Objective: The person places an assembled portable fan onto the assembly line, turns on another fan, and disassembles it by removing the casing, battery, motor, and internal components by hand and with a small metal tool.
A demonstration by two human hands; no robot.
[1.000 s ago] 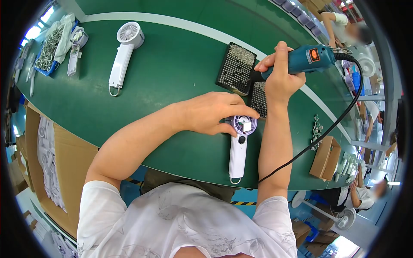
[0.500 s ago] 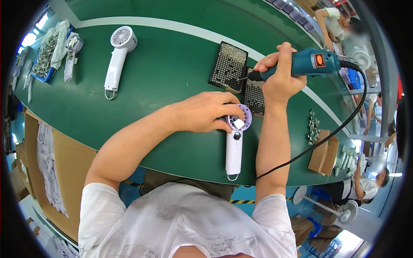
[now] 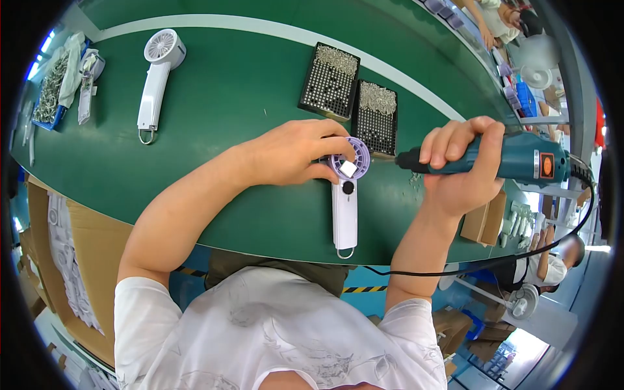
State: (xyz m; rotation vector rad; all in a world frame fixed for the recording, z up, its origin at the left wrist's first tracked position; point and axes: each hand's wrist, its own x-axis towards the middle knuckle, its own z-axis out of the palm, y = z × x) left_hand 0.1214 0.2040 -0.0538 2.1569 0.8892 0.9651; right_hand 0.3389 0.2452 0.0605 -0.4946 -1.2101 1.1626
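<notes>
A white handheld fan (image 3: 346,218) with a lilac round head lies on the green table before me. My left hand (image 3: 302,153) grips the fan's head, fingers curled over the rim beside a small white square piece (image 3: 348,169) inside it. In my right hand (image 3: 463,159) is a teal electric screwdriver (image 3: 530,156), held level with its black nose toward the fan head and apart from it. The thin bit is hard to make out. Two black screw trays, the farther one (image 3: 323,113) and the nearer one (image 3: 374,153), stand behind the fan.
Another white fan (image 3: 154,97) lies at the left, near a blue bin (image 3: 49,123) of metal parts. A cardboard box (image 3: 480,224) stands on the right, and the screwdriver's black cable (image 3: 520,259) loops there. Other people are at work along the right side.
My right hand has brought the screwdriver from the screw trays to the right and nearer me. My left hand stays on the fan head. The whole view has shifted slightly.
</notes>
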